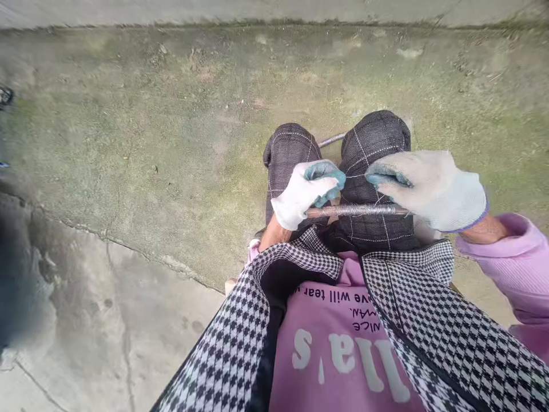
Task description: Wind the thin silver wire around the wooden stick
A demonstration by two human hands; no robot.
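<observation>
— Where does the person sit?

— Outdoors, over a mossy, cracked concrete floor [150, 143], with a raised kerb at twelve o'clock.

— And the hands?

— Both gloved. The left hand [304, 193] has its grip closed on one end of a metal rod [355, 210] lying across the knees [373, 143]. The right hand [429, 186], at three o'clock, pinches a thin wire [355, 176] stretched between the two hands.

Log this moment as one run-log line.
left hand: grips metal rod | right hand: pinches thin wire | over knees
</observation>
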